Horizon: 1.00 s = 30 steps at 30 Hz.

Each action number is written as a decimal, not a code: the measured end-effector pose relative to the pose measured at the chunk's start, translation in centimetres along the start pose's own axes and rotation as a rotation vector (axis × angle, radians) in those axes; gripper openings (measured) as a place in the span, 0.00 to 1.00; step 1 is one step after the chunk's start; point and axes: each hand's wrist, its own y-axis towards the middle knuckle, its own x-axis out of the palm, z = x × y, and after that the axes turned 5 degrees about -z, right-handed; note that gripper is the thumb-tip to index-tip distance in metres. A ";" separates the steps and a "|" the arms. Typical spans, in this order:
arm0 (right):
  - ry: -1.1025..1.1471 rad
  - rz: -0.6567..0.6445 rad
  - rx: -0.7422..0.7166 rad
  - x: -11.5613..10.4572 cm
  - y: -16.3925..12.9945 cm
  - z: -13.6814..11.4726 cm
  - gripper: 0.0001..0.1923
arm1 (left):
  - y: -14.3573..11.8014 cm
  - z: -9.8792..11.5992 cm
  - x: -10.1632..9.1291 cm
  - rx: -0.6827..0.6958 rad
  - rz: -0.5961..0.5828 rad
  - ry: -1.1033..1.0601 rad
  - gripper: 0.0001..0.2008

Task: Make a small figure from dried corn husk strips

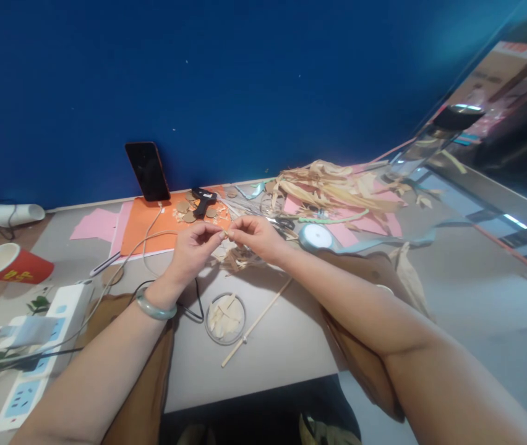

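- Left hand (193, 244) and right hand (257, 237) meet above the bench (282, 337), fingers of both pinched shut on a small pale husk piece (226, 234) between them.
- A round dish of husk bits (225, 317) sits just below, a thin wooden stick (257, 322) beside it.
- Loose dried husks (333, 185) lie piled behind the right hand.

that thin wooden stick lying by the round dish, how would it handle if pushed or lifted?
The wooden stick looks slim and straight, so probably light and fairly stiff, though likely to snap if bent. If round, it may roll when nudged on the smooth table. It lies against the round dish, which might stop it.
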 end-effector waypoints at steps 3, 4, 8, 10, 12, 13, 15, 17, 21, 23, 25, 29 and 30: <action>0.010 -0.014 0.014 -0.1 0.1 0.2 0.12 | 0.1 -0.4 0.0 0.062 0.000 0.008 0.11; 0.012 -0.020 0.021 -0.1 0.1 0.2 0.12 | 0.1 -0.5 0.0 0.087 -0.005 0.018 0.12; 0.010 -0.041 0.049 -0.4 0.3 0.6 0.12 | 0.1 -0.4 0.0 0.239 0.005 0.120 0.13; 0.008 -0.049 0.063 -0.6 0.4 0.9 0.12 | 0.0 -0.3 -0.1 0.319 -0.002 0.185 0.14; -0.001 -0.056 0.076 -0.7 0.5 1.0 0.12 | 0.0 -0.1 -0.2 0.379 -0.040 0.257 0.11; -0.006 -0.057 0.083 -0.7 0.5 1.0 0.11 | 0.0 0.0 -0.3 0.398 -0.058 0.290 0.09; -0.014 -0.058 0.090 -0.7 0.5 1.0 0.11 | 0.0 0.2 -0.5 0.404 -0.060 0.335 0.06; -0.006 -0.067 0.086 -0.7 0.5 0.8 0.11 | -0.1 0.4 -0.5 0.387 -0.035 0.354 0.06; -0.020 -0.066 0.059 -0.6 0.3 0.6 0.11 | -0.2 0.5 -0.4 0.330 -0.006 0.364 0.05; -0.047 -0.037 0.040 -0.5 0.2 0.5 0.12 | -0.3 0.4 -0.3 0.262 0.011 0.330 0.05; -0.069 -0.007 0.001 -0.3 0.1 0.4 0.12 | -0.3 0.3 -0.2 0.188 0.030 0.277 0.06; -0.152 0.046 -0.103 0.0 0.0 0.3 0.11 | -0.2 0.2 -0.1 0.063 0.033 0.161 0.09; -0.179 0.056 -0.118 0.1 0.0 0.3 0.10 | -0.2 0.2 0.0 0.034 0.028 0.130 0.09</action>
